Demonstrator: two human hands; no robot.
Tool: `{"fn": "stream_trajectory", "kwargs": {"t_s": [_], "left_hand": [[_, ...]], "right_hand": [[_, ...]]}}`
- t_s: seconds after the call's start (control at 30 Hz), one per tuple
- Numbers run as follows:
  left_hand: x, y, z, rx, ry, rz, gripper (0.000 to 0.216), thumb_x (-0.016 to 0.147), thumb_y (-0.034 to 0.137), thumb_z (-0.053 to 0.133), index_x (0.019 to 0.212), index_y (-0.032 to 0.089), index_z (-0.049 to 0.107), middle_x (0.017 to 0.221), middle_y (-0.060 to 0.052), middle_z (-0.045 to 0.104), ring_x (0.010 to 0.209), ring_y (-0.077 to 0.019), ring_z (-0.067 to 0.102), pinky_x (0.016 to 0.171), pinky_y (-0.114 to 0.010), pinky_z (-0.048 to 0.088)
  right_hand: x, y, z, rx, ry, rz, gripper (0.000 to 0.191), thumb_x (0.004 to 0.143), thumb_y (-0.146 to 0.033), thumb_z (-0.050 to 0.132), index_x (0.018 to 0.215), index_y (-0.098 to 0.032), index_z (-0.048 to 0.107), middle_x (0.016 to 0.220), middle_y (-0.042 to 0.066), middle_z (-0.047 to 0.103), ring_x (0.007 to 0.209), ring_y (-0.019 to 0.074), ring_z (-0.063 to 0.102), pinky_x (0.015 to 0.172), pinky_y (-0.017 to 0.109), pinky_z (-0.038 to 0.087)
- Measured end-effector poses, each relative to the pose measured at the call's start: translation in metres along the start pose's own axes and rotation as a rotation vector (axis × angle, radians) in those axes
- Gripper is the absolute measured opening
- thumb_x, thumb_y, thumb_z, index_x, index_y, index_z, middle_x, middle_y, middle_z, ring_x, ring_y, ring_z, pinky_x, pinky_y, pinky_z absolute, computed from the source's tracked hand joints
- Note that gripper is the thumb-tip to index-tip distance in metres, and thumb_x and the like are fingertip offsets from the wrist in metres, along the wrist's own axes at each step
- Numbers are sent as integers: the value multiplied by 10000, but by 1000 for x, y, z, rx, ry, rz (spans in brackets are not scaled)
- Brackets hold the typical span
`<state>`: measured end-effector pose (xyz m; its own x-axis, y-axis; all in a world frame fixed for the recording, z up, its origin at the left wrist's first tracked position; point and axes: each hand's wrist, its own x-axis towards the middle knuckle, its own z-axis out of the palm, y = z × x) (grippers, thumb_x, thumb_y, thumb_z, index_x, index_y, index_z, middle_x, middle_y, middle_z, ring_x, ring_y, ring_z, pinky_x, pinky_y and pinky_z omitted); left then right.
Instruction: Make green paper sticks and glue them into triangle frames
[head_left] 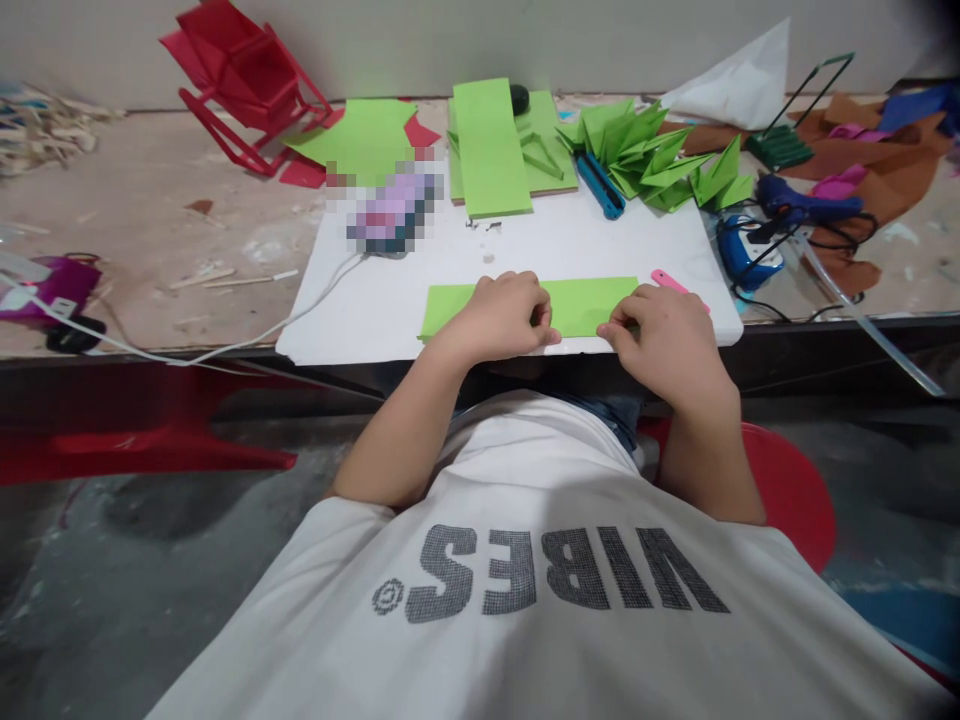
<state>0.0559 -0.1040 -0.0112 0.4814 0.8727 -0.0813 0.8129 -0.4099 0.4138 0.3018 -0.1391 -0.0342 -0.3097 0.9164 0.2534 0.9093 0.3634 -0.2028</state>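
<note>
A long strip of bright green paper (589,305) lies across the white board (322,320), close to the board's near edge. My left hand (510,315) rests over its middle, fingers curled and thumb and fingertips pinching the near edge. Toward the strip's right end, my right hand (664,335) grips the same edge, its fingers likewise bent inward. Part of the paper is hidden under both hands. A slim pink tool (669,281) lies just beyond my right hand, partly covered by it.
Behind are stacked green sheets (491,150), a blue cutter (600,188), folded green paper pieces (645,150) and a blurred phone (394,210) with a white cable. A red model rocking chair (247,85) stands at left. At right are a glue gun (810,203) and blue power socket (750,255).
</note>
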Motion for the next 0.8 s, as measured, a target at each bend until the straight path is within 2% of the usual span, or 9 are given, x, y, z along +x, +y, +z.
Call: {"fn": "stream_trajectory", "kwargs": {"t_s": [0.13,0.23,0.43,0.53,0.63,0.8], "left_hand": [[-1,7,4,41,43,-24,245,1009,373,741,835,202,721,1156,-135,753,1186,-367,694,1085,-549,468],[-1,12,5,56,48,-52,285,1014,387,738,802,198,724,1146,-144,753,1195,-384,692,1103,-569,454],[-1,13,5,77,59,-47,283,988,405,754,797,197,746,1108,-156,764,1174,-398,707,1078,-571,464],[-1,13,6,95,62,-46,285,997,400,742,801,193,748,1116,-167,771,1184,-405,709,1068,-575,468],[-2,14,7,94,69,-40,299,1000,408,741,791,195,733,1133,-169,771,1182,-408,705,1064,-585,470],[-3,14,7,89,64,-47,334,1000,421,750,753,205,686,1120,-156,759,1187,-403,702,1063,-579,472]], "right_hand": [[-1,2,1,5,11,-13,276,1055,-356,650,848,-215,766,951,125,792,914,322,672,861,496,439],[-4,-2,1,-11,5,2,282,1073,-350,631,870,-205,764,968,134,781,937,331,666,886,501,426],[-9,-32,9,-67,62,23,314,1134,-412,576,1033,-201,786,1043,157,752,1026,360,632,948,524,376],[-7,-42,15,-54,78,30,330,1143,-446,582,1047,-220,802,1037,141,751,1040,354,633,963,525,365],[-6,-40,17,-19,113,39,313,1127,-411,605,973,-231,810,1003,126,770,1014,338,642,961,519,360],[-7,-21,12,57,112,71,229,1045,-305,650,910,-245,825,1015,101,824,1016,340,692,965,524,389]]}}
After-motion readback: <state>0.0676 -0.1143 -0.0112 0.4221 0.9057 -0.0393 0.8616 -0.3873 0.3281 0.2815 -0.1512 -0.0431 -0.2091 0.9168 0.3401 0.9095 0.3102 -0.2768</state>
